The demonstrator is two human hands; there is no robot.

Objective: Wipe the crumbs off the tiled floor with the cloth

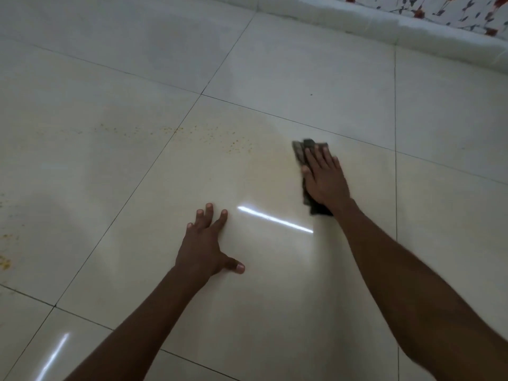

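The crumbs [211,134] lie as a thin, yellowish band of specks on the tiled floor [275,270], running roughly left to right across a grout line, with a denser cluster at its right end and a few more patches far off at the left edge of the view. That band sits to the left of the cloth [299,152], near but not touching it, so a wipe would have to travel leftward along the band's length. The cloth is dark, folded into a longish pad whose long axis points away from the person, and it lies flat on the floor under the right hand [324,180]. That hand presses down on it with fingers straight and spread, palm flat, nothing pinched. It is blurred, which suggests movement. The left hand [204,243] rests open on the floor, fingers splayed, holding nothing, apparently as a prop; it lies nearer the person than the crumbs. Most crumbs look unswept.
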